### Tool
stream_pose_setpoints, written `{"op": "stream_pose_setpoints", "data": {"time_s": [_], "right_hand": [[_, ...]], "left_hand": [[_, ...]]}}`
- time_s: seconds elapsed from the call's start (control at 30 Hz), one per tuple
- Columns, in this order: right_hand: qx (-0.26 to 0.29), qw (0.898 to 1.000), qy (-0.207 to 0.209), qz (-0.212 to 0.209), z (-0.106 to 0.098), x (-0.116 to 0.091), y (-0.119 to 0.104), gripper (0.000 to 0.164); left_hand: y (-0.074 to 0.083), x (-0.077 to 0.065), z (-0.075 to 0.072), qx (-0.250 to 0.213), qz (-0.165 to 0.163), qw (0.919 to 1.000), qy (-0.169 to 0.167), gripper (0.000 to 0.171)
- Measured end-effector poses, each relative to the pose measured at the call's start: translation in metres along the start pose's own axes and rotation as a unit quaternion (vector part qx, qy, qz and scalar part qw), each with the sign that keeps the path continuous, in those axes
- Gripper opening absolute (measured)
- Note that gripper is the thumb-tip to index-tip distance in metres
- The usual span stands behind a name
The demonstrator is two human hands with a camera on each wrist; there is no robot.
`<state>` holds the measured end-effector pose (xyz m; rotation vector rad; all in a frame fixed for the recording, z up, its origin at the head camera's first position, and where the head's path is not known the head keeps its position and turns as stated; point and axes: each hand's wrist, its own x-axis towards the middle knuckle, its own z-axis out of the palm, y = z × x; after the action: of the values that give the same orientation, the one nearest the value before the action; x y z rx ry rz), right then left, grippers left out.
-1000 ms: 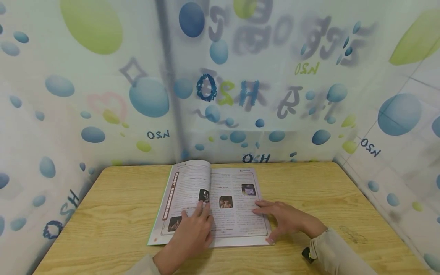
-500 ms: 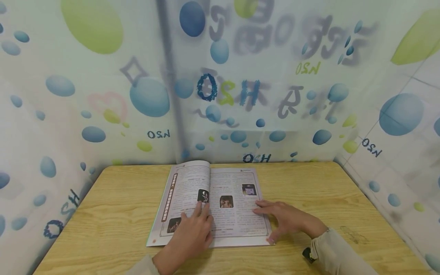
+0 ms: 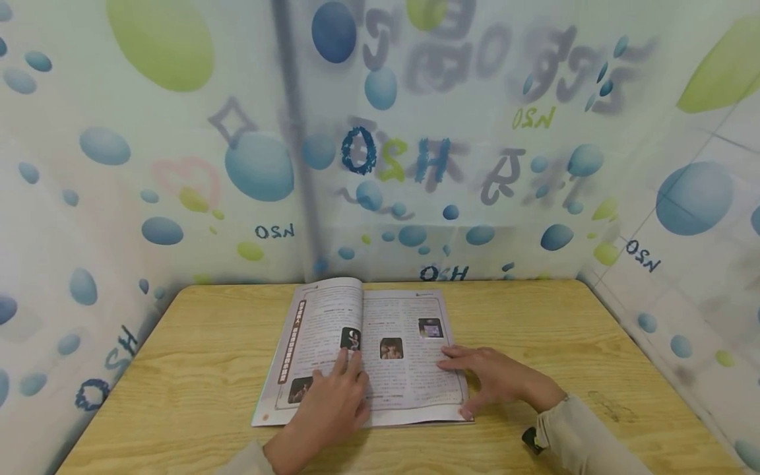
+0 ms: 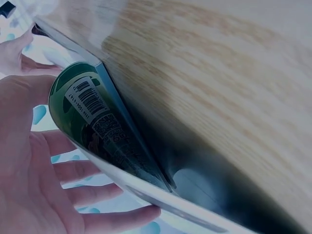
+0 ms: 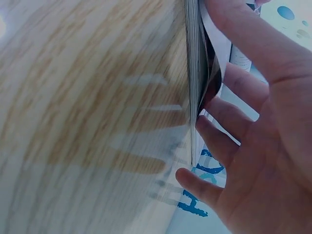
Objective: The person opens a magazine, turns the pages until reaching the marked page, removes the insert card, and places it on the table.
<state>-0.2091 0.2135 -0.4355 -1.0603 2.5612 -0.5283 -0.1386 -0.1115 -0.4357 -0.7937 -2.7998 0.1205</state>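
Note:
An open magazine [image 3: 410, 389] lies on the table, its pages covered with text and small photos. My left hand [image 3: 335, 399] rests on the left page close to the spine, fingers extended. At the right page's edge is my right hand [image 3: 493, 379], with the thumb on the lower corner and the fingers spread over the margin. Seen from the right wrist, a page [image 5: 217, 48] bows up from the stack beside the thumb. The left wrist view shows the curved green back cover [image 4: 73, 105] with a barcode.
The wooden table [image 3: 178, 369] extends on both sides of the magazine. A white curtain [image 3: 505, 264] printed with blue and green drops hangs behind and at the sides. A small black object [image 3: 532, 441] sits by the right sleeve.
The lower edge of the right page has lifted slightly near the right thumb, showing a dark gap beneath. Both hands stay almost in place.

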Motion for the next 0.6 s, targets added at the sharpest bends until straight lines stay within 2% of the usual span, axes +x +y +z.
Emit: {"op": "stream_pose_setpoints", "data": {"time_s": [0.33,0.6], "right_hand": [[-0.002,1.000,0.014,0.007,-0.0006,0.0005,-0.0034,0.081],[-0.026,0.999,0.038,0.004,0.0048,0.0042,-0.0016,0.077]], "left_hand": [[0.0045,0.0019,0.0041,-0.017,-0.013,0.9997,-0.015,0.081],[0.0055,0.0011,0.0052,-0.005,-0.007,0.9999,-0.012,0.092]]}}
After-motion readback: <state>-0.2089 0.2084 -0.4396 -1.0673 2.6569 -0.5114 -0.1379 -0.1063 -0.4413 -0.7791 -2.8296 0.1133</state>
